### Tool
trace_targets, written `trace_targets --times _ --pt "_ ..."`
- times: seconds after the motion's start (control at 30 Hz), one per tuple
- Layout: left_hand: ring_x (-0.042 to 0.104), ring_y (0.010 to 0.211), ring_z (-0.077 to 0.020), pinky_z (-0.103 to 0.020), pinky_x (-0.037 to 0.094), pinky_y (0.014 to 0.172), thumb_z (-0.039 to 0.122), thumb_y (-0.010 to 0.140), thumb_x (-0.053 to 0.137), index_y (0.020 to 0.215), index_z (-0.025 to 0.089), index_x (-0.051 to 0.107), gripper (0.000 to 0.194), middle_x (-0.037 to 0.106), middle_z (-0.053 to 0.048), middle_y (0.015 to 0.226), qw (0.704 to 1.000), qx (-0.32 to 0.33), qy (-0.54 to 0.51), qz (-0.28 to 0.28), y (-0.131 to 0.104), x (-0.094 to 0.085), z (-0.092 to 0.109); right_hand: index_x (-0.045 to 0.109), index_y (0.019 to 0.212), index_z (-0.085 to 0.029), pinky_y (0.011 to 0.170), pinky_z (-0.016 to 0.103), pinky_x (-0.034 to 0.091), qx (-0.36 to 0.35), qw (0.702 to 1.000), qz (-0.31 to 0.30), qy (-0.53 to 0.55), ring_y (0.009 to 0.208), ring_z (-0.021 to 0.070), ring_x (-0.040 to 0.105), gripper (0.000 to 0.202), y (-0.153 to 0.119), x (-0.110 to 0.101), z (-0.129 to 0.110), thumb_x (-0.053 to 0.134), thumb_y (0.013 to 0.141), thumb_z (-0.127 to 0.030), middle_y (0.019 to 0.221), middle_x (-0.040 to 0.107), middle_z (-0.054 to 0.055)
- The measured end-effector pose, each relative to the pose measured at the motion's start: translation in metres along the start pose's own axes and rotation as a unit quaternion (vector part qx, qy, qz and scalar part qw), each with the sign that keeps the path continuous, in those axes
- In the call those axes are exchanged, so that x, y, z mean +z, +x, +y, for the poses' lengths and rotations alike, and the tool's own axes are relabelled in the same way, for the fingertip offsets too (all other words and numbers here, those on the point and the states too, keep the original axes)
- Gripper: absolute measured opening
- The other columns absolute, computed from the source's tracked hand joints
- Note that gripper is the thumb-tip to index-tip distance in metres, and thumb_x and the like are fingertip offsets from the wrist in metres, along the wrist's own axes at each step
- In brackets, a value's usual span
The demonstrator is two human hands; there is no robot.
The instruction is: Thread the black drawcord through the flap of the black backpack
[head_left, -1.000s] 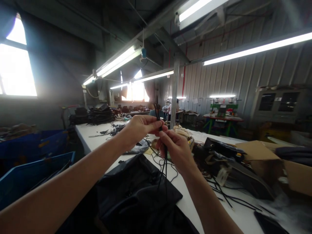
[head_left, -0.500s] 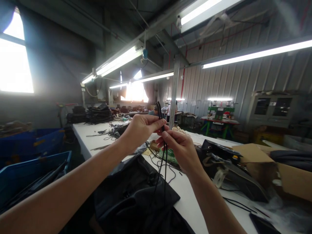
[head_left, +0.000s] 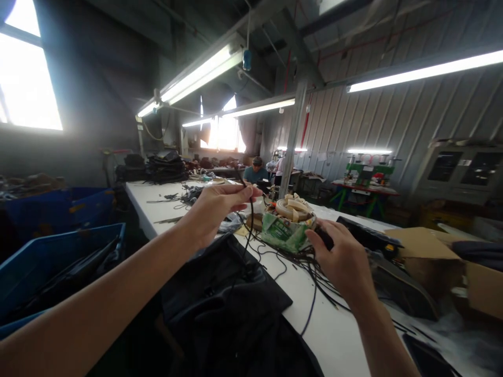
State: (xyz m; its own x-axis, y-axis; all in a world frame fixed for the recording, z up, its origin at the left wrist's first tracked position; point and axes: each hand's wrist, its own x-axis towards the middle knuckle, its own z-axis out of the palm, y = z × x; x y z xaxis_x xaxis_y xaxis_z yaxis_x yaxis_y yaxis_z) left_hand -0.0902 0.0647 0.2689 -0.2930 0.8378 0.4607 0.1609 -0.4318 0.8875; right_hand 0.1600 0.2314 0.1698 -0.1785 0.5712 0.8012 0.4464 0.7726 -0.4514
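Pinched between the thumb and fingers of my left hand [head_left: 220,208] is a black cord [head_left: 251,222], which hangs down toward the black bag [head_left: 223,298] on the white table [head_left: 310,319]. To the right, my right hand [head_left: 341,251] is raised over the table, thumb and fingers curved and apart. Something dark shows behind its fingers; whether they touch it cannot be made out. Beside that hand stands a green and white bag [head_left: 285,233] with rolls of beige strap [head_left: 293,208] on top. Loose black cords [head_left: 314,269] lie under and around my right hand.
Blue crates [head_left: 113,235] stand at the left. On the right are an open cardboard box [head_left: 424,246] and dark material. Farther back are a stack of black pieces [head_left: 167,166], a seated person [head_left: 254,172] and a green machine [head_left: 365,178].
My right hand has let go of the cords and moved right, away from my left hand. My left hand has shifted slightly left with a cord. The view has turned a little.
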Motion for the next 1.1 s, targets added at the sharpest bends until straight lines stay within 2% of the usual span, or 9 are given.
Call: trace_targets --times 0.17,0.27,0.37,0.5,0.63,0.77,0.93,1.0,1.1 --pt "0.073 0.113 -0.0228 -0.039 0.052 0.107 0.033 0.096 0.084 0.098 0.020 0.090 0.015 0.085 -0.007 0.107 0.999 0.039 -0.002 -0.018 0.010 0.029 0.011 0.066 0.145 -0.026 0.105 0.047 0.066 -0.018 0.921 -0.109 0.372 0.117 0.0278 0.080 0.058 0.014 0.005 -0.097 0.084 0.098 -0.054 0.124 0.084 0.010" --pt "0.072 0.088 -0.0163 -0.030 0.054 0.084 0.023 0.102 0.075 0.093 0.015 0.088 0.018 0.078 -0.004 0.082 0.997 0.072 -0.003 -0.032 0.007 0.037 0.025 0.067 0.138 -0.025 0.093 0.040 0.069 -0.048 0.903 -0.092 0.418 0.102 0.0220 0.083 0.056 0.032 0.009 -0.134 0.087 0.095 -0.055 0.111 0.084 0.004" --pt "0.072 0.085 -0.0150 -0.028 0.052 0.077 0.023 0.104 0.071 0.090 0.013 0.087 0.023 0.075 -0.002 0.080 0.995 0.088 0.027 -0.026 0.002 0.032 0.036 0.069 0.139 -0.026 0.081 0.035 0.069 -0.074 0.909 -0.088 0.402 0.084 0.0162 0.082 0.052 0.041 0.009 -0.142 0.084 0.097 -0.053 0.107 0.084 0.000" --pt "0.077 0.106 -0.0194 -0.037 0.054 0.103 0.030 0.109 0.065 0.094 0.016 0.087 0.030 0.080 0.003 0.089 0.988 0.110 0.100 -0.046 -0.008 0.018 0.045 0.077 0.133 -0.024 0.072 0.031 0.068 -0.094 0.907 -0.041 0.409 0.071 0.0129 0.077 0.040 0.039 0.007 -0.142 0.089 0.096 -0.035 0.093 0.084 -0.001" --pt "0.077 0.111 -0.0215 -0.032 0.056 0.101 0.040 0.106 0.072 0.105 0.022 0.089 0.024 0.084 0.001 0.101 0.981 0.108 0.163 -0.014 -0.046 -0.002 0.038 0.088 0.112 -0.022 0.068 0.032 0.065 -0.076 0.905 0.040 0.416 0.068 0.0135 0.074 0.017 0.035 -0.002 -0.136 0.086 0.097 -0.015 0.087 0.082 0.003" --pt "0.077 0.089 -0.0236 -0.031 0.058 0.079 0.061 0.098 0.076 0.102 0.024 0.088 0.039 0.085 -0.005 0.093 0.970 -0.091 0.218 0.051 -0.136 -0.033 -0.023 0.089 0.107 -0.024 0.059 0.031 0.061 -0.018 0.913 -0.001 0.407 0.062 0.0134 0.071 0.014 0.012 -0.006 -0.105 0.088 0.095 -0.019 0.091 0.083 0.005" --pt "0.077 0.077 -0.0308 -0.041 0.057 0.075 0.092 0.090 0.055 0.086 0.017 0.080 0.079 0.083 -0.015 0.085 0.894 -0.407 0.170 0.080 -0.264 -0.052 -0.159 0.089 0.110 -0.029 0.063 0.031 0.058 0.027 0.892 -0.329 0.308 0.073 0.0197 0.076 0.014 -0.062 0.032 -0.061 0.081 0.100 -0.033 0.090 0.085 0.004" --pt "0.077 0.072 -0.0321 -0.040 0.053 0.069 0.099 0.085 0.052 0.084 0.016 0.078 0.086 0.082 -0.016 0.083 0.862 -0.466 0.176 0.094 -0.295 -0.044 -0.198 0.089 0.110 -0.028 0.072 0.033 0.059 0.021 0.877 -0.391 0.278 0.081 0.0212 0.077 0.017 -0.089 0.056 -0.055 0.074 0.103 -0.031 0.090 0.084 0.003" --pt "0.075 0.066 -0.0295 -0.036 0.046 0.063 0.091 0.090 0.055 0.078 0.020 0.074 0.074 0.081 -0.013 0.080 0.853 -0.474 0.198 0.096 -0.306 -0.024 -0.220 0.088 0.113 -0.027 0.078 0.033 0.060 0.044 0.869 -0.397 0.292 0.084 0.0212 0.077 0.020 -0.109 0.081 -0.057 0.070 0.104 -0.031 0.091 0.084 0.003"
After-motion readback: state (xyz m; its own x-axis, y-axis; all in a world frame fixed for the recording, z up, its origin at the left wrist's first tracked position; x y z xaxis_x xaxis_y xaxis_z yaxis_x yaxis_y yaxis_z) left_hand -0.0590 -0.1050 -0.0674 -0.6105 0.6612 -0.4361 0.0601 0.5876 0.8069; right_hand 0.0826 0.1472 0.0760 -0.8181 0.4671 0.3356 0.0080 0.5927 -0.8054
